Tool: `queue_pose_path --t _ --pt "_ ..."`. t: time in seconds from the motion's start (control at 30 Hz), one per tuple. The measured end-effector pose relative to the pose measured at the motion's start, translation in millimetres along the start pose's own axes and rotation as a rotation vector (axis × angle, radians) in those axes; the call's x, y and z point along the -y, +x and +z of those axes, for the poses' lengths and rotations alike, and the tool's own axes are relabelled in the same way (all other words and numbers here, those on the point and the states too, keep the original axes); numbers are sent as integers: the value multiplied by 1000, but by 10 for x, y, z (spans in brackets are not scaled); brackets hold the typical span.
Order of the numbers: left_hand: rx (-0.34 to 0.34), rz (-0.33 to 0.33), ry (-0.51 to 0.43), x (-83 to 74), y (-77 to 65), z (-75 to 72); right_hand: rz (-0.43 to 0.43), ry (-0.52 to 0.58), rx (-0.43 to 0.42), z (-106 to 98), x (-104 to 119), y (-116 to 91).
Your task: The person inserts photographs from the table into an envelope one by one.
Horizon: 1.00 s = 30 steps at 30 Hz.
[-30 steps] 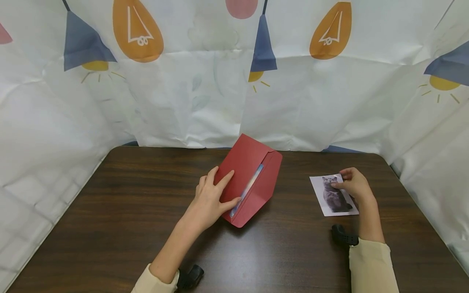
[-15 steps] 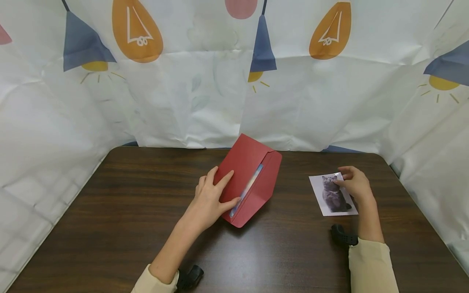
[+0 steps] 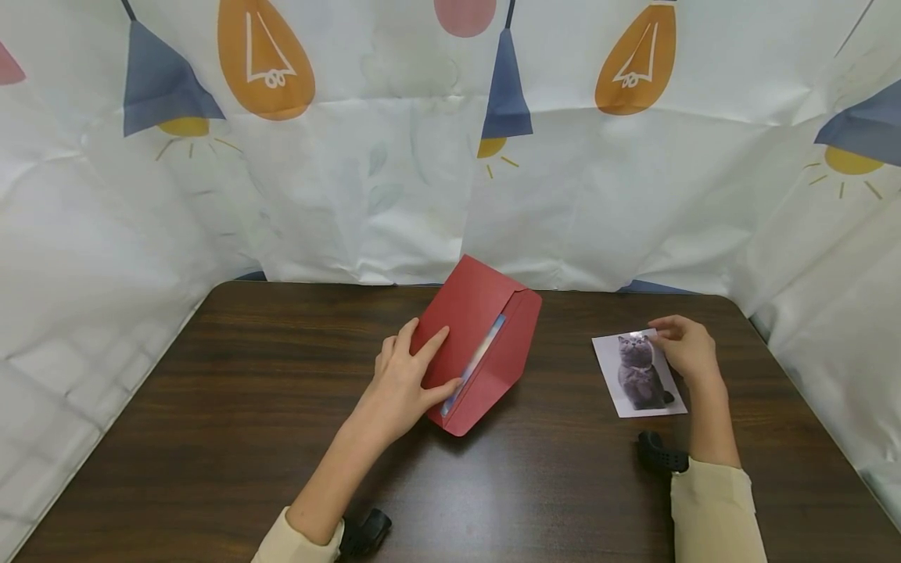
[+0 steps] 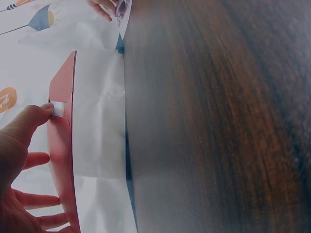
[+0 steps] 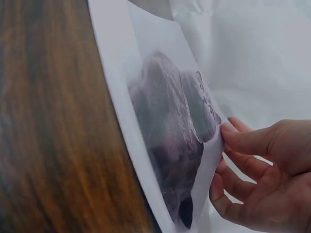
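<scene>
A red envelope (image 3: pixel 475 313) stays raised above the table, its slit facing the front right. In that slit shows a thin blue and white strip of paper (image 3: pixel 486 348). My left hand (image 3: pixel 401 383) holds the envelope by its left side, fingers spread and thumb at the slit; in the left wrist view the thumb tip (image 4: pixel 48 108) meets the white paper. At the right, my right hand (image 3: pixel 686 348) pinches the top right corner of a white picture card (image 3: pixel 605 356) printed with a grey cat. In the right wrist view the card bends slightly between thumb and fingers.
A dark brown wooden table (image 3: pixel 232 407) lies below both hands. Behind it and at its sides hangs a white curtain (image 3: pixel 317 195) printed with lamps and bulbs. Black wrist cameras sit by the left sleeve (image 3: pixel 299 539) and right sleeve (image 3: pixel 714 508).
My right thumb and fingers have shifted slightly up and back along the card, uncovering more of the cat's face. The card has drifted a little left. My left hand and the envelope stay nearly still.
</scene>
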<state>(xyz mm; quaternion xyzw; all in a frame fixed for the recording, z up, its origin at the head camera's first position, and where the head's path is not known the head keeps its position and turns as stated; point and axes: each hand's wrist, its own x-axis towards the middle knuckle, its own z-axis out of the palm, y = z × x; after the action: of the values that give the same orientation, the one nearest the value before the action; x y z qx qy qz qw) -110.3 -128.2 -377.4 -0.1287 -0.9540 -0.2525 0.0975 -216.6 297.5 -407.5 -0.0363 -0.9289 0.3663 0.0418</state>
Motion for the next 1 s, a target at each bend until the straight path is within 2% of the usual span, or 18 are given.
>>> queue_pose_path --t 0.23,0.57,1.0 --pt "2 -1 4 -2 3 -3 -39 -34 -38 -24 50 -18" --pt "0 1 -3 -2 0 -11 -2 -30 -20 -103 151 -26" --pt "-22 38 0 12 -5 -23 -28 -21 9 -189 258 -48"
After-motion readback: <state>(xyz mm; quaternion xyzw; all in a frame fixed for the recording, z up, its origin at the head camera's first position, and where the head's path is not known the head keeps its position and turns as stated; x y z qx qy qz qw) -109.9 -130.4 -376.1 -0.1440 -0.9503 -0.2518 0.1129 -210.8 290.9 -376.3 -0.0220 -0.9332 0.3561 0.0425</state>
